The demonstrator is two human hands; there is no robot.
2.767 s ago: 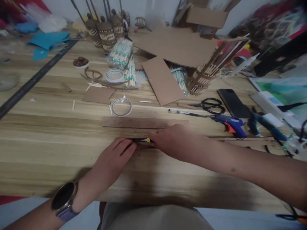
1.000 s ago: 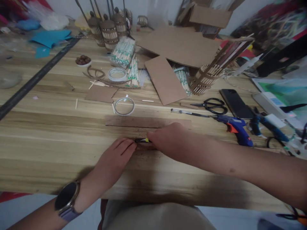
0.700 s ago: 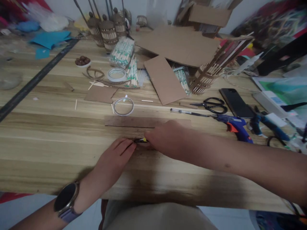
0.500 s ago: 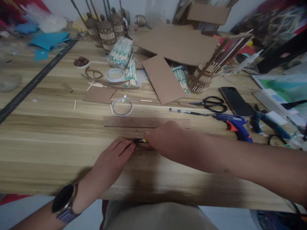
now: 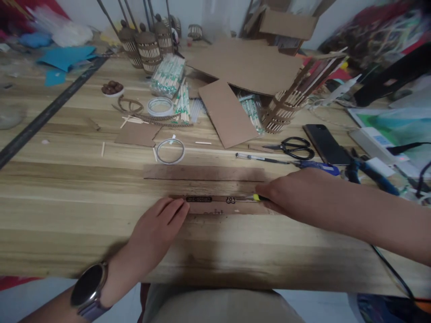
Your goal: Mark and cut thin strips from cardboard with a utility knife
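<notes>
My left hand [image 5: 161, 224] presses with its fingers together on the left end of a printed brown cardboard strip [image 5: 215, 208], which lies flat on the wooden table. At the strip's right part, my right hand [image 5: 289, 190] is closed round a yellow and black cutter [image 5: 258, 197]; its tip points left along a line on the cardboard. Parallel to this strip, a little farther away, lies a second cardboard strip [image 5: 202, 172], touched by neither hand. A dark watch [image 5: 88, 285] is on my left wrist.
Beyond the strips are a tape ring [image 5: 170, 151], black scissors [image 5: 296, 148], a pen [image 5: 261, 158] and a phone [image 5: 326, 143]. A blue glue gun [image 5: 318, 166] is partly behind my right hand. Cardboard sheets [image 5: 249, 65] and stick-covered lanterns [image 5: 148, 51] stand farther back.
My right hand has moved right along the strip with the cutter, uncovering the printed marks and covering part of the glue gun. My left hand has stayed nearly in place.
</notes>
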